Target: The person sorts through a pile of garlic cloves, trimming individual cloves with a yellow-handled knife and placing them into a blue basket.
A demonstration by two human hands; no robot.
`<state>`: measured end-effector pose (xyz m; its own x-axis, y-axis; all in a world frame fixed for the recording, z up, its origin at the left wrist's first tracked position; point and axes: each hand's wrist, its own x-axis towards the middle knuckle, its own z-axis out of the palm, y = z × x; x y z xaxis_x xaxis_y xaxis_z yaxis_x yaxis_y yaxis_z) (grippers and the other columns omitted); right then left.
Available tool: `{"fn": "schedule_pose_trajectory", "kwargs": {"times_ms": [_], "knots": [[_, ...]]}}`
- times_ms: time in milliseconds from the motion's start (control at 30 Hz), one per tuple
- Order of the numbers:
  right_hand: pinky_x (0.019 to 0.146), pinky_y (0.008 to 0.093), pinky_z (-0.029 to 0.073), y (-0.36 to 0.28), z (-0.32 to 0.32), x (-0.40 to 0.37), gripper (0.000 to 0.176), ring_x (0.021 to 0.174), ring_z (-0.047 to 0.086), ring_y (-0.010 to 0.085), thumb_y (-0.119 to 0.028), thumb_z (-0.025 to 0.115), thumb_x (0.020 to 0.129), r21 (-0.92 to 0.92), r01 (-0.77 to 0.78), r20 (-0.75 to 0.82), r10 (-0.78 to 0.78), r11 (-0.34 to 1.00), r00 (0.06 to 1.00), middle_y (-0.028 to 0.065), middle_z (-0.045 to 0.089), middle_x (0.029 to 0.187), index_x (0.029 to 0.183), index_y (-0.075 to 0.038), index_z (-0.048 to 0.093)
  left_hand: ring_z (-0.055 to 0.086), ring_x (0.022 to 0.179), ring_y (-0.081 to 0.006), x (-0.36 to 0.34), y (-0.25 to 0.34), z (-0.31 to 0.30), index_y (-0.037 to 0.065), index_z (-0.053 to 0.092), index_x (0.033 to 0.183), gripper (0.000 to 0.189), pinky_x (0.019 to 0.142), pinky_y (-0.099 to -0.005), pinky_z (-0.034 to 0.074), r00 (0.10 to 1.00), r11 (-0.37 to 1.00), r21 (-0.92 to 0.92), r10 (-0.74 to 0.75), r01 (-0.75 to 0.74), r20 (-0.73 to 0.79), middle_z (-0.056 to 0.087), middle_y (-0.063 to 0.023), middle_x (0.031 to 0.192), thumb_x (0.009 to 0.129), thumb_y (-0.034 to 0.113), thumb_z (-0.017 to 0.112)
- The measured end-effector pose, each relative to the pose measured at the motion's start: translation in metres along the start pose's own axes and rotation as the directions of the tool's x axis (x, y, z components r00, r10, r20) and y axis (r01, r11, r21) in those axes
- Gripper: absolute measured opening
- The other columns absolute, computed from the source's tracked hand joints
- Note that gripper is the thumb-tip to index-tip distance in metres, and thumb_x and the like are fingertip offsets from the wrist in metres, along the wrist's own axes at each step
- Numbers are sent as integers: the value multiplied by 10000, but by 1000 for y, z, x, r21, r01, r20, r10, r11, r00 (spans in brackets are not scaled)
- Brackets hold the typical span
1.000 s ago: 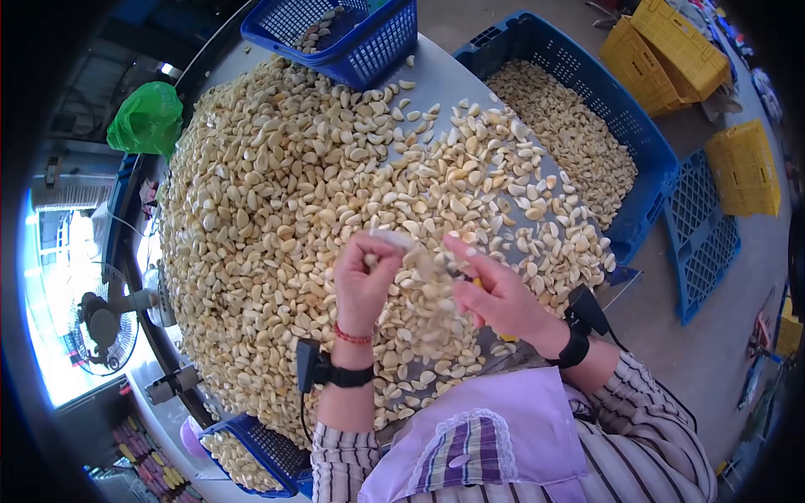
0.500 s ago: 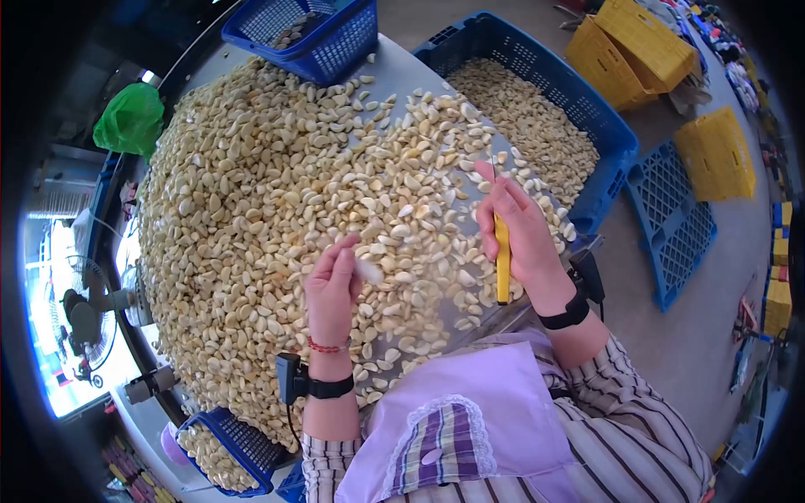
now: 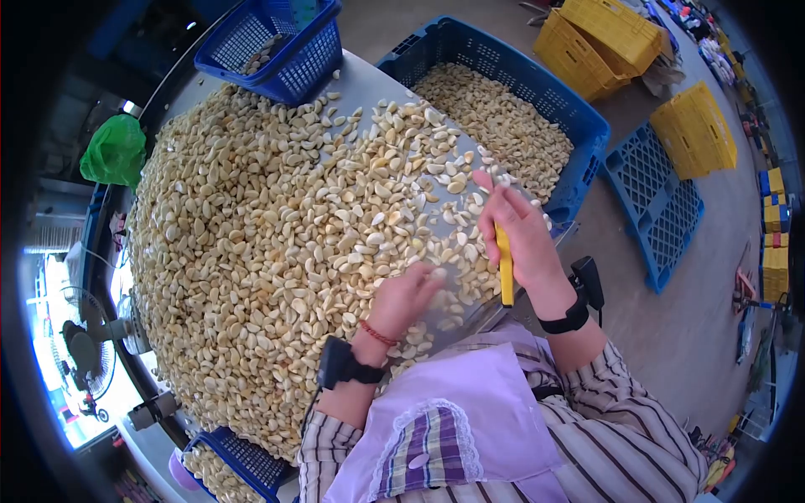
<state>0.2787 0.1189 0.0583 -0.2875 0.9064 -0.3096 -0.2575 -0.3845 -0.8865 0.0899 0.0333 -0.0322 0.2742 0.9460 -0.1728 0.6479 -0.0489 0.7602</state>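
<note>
A broad heap of peeled garlic cloves (image 3: 251, 243) covers the metal table (image 3: 369, 75). Over its front right part, my left hand (image 3: 404, 300) is closed, with a pale garlic clove (image 3: 438, 274) at the fingertips. To the right, near the table edge, my right hand (image 3: 521, 235) grips a yellow-handled knife (image 3: 505, 264), handle end pointing down toward me. The fingers partly cover the knife, and I cannot make out its blade. Scattered cloves and bare metal lie between the two hands.
A large blue crate (image 3: 587, 155) of cloves stands beyond the table's right edge. Blue baskets sit at the table's far edge (image 3: 306, 71) and near left (image 3: 260, 465). Yellow crates (image 3: 579, 54) and a blue pallet (image 3: 658, 201) are on the floor. A fan (image 3: 92, 335) stands left.
My left hand has moved right, toward my right hand, with the clove at its fingertips. The right hand keeps the knife and has hardly moved. The whole view has shifted slightly.
</note>
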Motion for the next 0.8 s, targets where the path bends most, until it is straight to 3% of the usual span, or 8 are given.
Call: {"fn": "schedule_pose_trajectory", "kwargs": {"times_ms": [33,67,100,267,367,467,733,800], "knots": [[427,178,366,5,2,-3,544,466,439,43,-337,530,951,3,-3,7,3,1000,1000,-15,514,695,1366,-13,396,569,582,-191,-7,-5,-4,69,580,1021,152,571,-299,481,993,948,-309,-103,78,-66,668,-87,822,920,180,562],[440,173,371,11,3,-8,537,482,443,35,-319,532,951,-77,-9,78,15,997,997,-20,512,699,1379,-29,388,543,559,-123,-14,-8,-9,53,593,1010,143,547,-263,466,971,798,-590,-219,119,-101,672,-73,821,931,164,551],[453,168,376,16,6,-12,533,498,447,27,-300,533,950,-157,-9,149,33,988,988,-25,510,702,1392,-44,380,471,569,-20,-21,4,-26,18,622,1008,150,514,-182,406,940,568,-797,-341,207,1,647,-10,786,927,125,554],[511,173,390,15,38,-26,552,553,446,23,-301,555,936,-347,-79,336,202,935,920,-24,504,724,1418,-103,372,411,551,-7,-55,23,-63,28,612,1158,254,473,-154,318,905,366,-913,-425,182,10,586,38,757,916,94,574],[534,225,360,19,51,-26,649,576,397,64,-343,596,897,-534,134,486,173,835,857,-1,444,681,1432,-84,335,406,558,-17,-67,35,-73,37,563,1255,354,477,-158,309,899,216,-970,-437,110,5,547,40,732,904,81,593],[549,240,367,26,53,-25,665,590,409,82,-341,593,897,-569,248,589,178,784,788,7,449,687,1445,-91,311,441,590,-18,-73,38,-74,30,573,1234,351,501,-159,343,888,284,-956,-455,78,-63,564,35,764,886,46,608],[519,209,345,22,64,-26,676,587,401,43,-321,580,904,-562,186,605,246,806,757,-13,478,710,1465,-110,267,510,653,-20,-74,41,-66,-3,672,1030,228,558,-152,399,816,482,-876,-510,8,-273,632,-3,863,804,-27,680],[508,194,360,23,66,-26,625,568,420,31,-285,561,921,-434,-142,558,389,890,733,-34,493,716,1464,-142,286,509,647,-21,-74,39,-65,-6,682,1004,208,551,-151,393,817,482,-876,-501,-10,-285,637,-8,868,797,-24,687]]}}
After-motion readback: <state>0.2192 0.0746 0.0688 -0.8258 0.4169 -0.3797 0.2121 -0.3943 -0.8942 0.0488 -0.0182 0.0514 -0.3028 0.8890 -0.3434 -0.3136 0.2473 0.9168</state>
